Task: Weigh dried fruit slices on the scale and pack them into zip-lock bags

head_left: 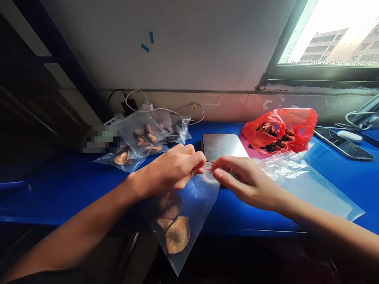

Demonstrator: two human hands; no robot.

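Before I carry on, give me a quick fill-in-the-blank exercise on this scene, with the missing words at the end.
1. The left hand and right hand are at the clear bag's ____ end (upper or lower).
2. The crumpled bag holding dark pieces is coloured ____.
3. The phone lies to the ____ of that crumpled bag (left or right).
4. The number of blue tape strips on the wall is ____.

Missing words: upper; red; right; two.

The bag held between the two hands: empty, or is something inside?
Not empty: brown pieces show through the clear bag, gathered toward its lower end.
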